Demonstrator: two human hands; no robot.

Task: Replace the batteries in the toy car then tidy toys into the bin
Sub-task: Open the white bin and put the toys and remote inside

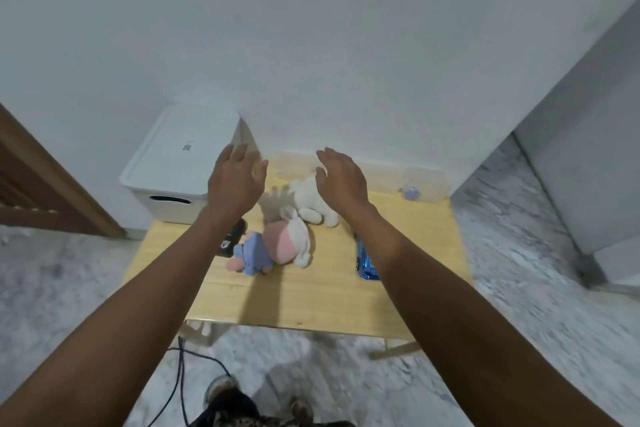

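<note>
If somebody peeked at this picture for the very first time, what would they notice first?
Probably the two bare arms stretching out, with the left hand and right hand open above the light wooden table. Next come the soft toys between them: a white plush animal, a pink-and-white plush doll and a small blue-and-pink plush figure. A lidded white plastic storage bin sits left of the table.

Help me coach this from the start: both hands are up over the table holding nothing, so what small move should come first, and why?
Probably lower the left hand to the dark toy car lying just beneath its forearm by the purple plush. Both hands are open and empty, the right hand above the white plush, and the batteries come before tidying. The white bin is lidded.
</note>
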